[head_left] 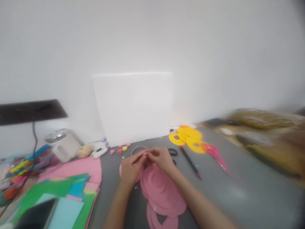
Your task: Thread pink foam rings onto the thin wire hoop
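Matt, paper-like pink cutouts (166, 197); smooth, faintly glossy grey tabletop (247, 203)

The left hand (130, 168) and right hand (163, 159) join slim, bare forearms (196, 197).

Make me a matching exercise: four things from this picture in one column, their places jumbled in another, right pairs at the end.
Things
1. small pink piece
2. pink-handled scissors
3. large white rectangular sheet
4. light-blue paper sheet

Places
A. propped against the pale wall
B. partly covered by a dark flat device
C. held at the fingertips of the left hand and right hand
D. beside the yellow ring-shaped cutouts

Right pairs: 1-C, 2-D, 3-A, 4-B
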### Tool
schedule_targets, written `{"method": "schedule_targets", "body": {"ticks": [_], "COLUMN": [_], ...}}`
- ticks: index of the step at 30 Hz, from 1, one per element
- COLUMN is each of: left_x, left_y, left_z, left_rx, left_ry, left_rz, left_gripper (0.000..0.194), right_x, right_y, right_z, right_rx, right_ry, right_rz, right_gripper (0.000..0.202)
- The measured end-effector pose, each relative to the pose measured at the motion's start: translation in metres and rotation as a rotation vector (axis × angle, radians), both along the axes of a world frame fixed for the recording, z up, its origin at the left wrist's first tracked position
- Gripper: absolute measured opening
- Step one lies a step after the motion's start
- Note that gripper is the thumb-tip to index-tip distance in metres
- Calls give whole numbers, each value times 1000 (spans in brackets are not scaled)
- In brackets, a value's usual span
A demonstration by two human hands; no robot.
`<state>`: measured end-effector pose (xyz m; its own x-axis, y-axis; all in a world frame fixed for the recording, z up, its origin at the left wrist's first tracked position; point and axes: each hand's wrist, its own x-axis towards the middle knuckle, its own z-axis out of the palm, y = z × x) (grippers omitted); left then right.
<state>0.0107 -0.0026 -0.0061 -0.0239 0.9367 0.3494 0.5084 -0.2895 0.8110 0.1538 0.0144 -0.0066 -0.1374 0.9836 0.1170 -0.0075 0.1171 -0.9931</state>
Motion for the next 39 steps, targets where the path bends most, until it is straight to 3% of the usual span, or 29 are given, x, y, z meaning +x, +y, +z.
{"method": "schedule_targets", "body": {"ticks": [8,16,22,32,39], "left_x": [4,6,9,5,6], "left_y": [-1,-3,-5,-3,-4], "left_z": [-4,0,-1,-3,-1], "left_rx": [112,142,151,143,149], "left_ry": [123,123,164,136,171], "left_rz": [-19,-9,16,-14,-12], "left_gripper": [22,22,21,21,21], "right_x": [2,3,3,4,4], "right_y": [2,1,3,3,3], "right_z": [1,7,2,3,3], "right_rx": [-30,-134,-120,-142,-118], "right_ry": [19,108,71,114,67], "right_rz": [-16,15,-6,41,23], "right_gripper": [26,32,25,38,29]}}
